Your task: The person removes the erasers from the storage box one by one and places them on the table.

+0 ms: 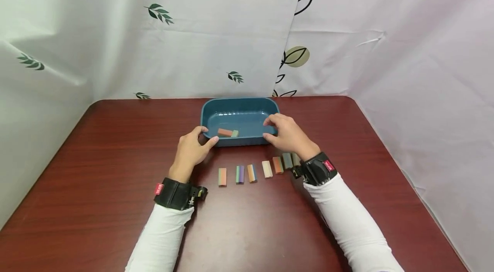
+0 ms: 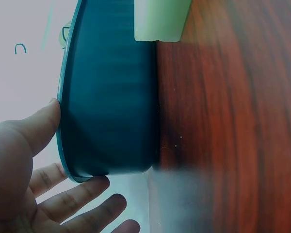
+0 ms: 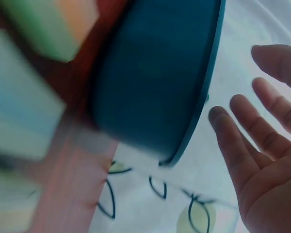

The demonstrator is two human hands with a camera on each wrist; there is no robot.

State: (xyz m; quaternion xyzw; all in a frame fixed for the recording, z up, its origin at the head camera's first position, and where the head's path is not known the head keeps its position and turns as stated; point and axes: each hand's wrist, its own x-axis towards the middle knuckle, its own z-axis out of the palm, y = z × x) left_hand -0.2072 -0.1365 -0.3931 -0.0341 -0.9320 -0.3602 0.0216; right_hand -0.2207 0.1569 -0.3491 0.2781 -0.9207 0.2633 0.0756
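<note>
A blue rectangular dish (image 1: 245,140) stands near the table's far edge. My left hand (image 1: 190,148) holds its front left corner, thumb at the front rim and fingers along the left end; the left wrist view shows the thumb tip on the dish's rim (image 2: 63,82). Over the right end of the dish hovers my right hand (image 1: 288,134), fingers loosely bent around nothing. In the right wrist view that hand (image 3: 266,160) is apart from the rim. Inside the dish, at the front left, lie an orange block piece (image 1: 225,132) and a green piece (image 1: 234,133).
Small two-coloured blocks lie in a row before the dish, among them a green-and-orange one (image 1: 222,176), a green-and-purple one (image 1: 240,174) and a cream one (image 1: 267,169). The last ones at right are partly behind my right wrist. White curtains (image 1: 216,27) surround the table (image 1: 96,169).
</note>
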